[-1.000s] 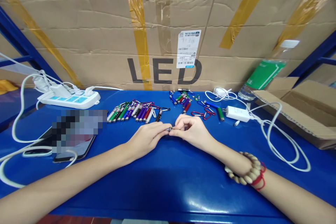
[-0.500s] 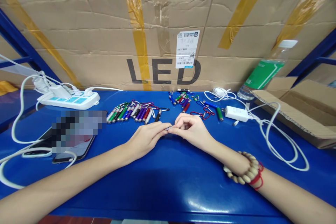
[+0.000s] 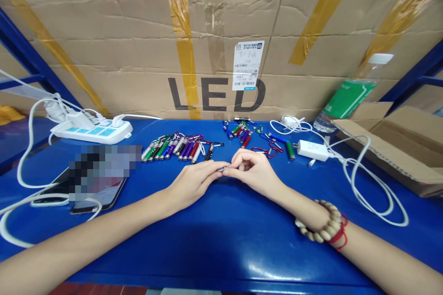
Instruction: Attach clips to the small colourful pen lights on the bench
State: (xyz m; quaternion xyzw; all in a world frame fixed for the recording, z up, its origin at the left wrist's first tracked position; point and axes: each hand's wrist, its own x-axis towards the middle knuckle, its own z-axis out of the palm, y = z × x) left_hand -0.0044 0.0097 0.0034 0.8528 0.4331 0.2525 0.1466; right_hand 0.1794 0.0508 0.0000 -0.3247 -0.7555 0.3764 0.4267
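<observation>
My left hand (image 3: 192, 182) is closed, its fingers pressed together around a small silvery metal piece (image 3: 222, 169), most of it hidden in the grip. From the other side, my right hand (image 3: 254, 173) pinches the exposed end between thumb and forefinger. Both hands meet above the blue tabletop (image 3: 214, 239). Just behind the left fingers lies a row of small keychain flashlights (image 3: 176, 147) in several colours, with carabiner clips. Beyond the right hand is a looser group of flashlight parts (image 3: 238, 131), with red clips (image 3: 273, 150) and a green tube (image 3: 290, 150) close by.
A white power strip (image 3: 95, 132) and two phones (image 3: 98, 205) with cables lie left. To the right are a white charger (image 3: 312, 150) with looped cable, a green-labelled bottle (image 3: 349, 97) and an open cardboard box (image 3: 387, 161). A large carton (image 3: 138, 55) stands behind.
Both hands stay in nearly the same place, still meeting at the small metal piece. The view has shifted very slightly; nothing on the table has visibly moved.
</observation>
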